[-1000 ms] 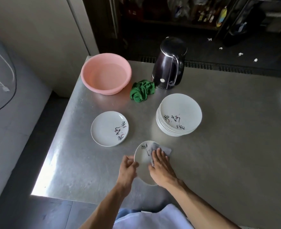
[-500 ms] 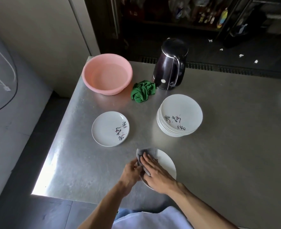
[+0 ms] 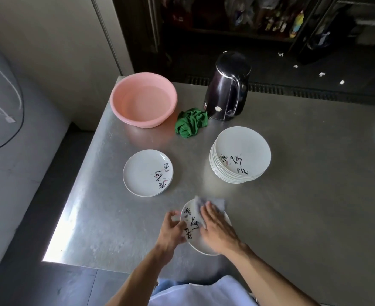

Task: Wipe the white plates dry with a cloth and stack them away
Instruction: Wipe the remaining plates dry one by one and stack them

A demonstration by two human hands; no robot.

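A white plate (image 3: 191,226) with black brush writing is held just above the steel table near its front edge. My left hand (image 3: 171,230) grips its left rim. My right hand (image 3: 215,226) lies flat with straight fingers, pressing a grey cloth (image 3: 206,203) onto the plate's upper face. A single white plate (image 3: 142,173) lies flat to the left. A stack of several white plates (image 3: 239,155) stands at the right.
A pink basin (image 3: 143,99) holding water sits at the table's back left. A crumpled green cloth (image 3: 191,122) lies beside a dark kettle (image 3: 226,87). The steel table (image 3: 314,184) ends close in front of me and drops off on the left.
The plate has been turned in my hands so its written face shows. My right hand and the grey cloth have slid from its left rim to its upper middle.
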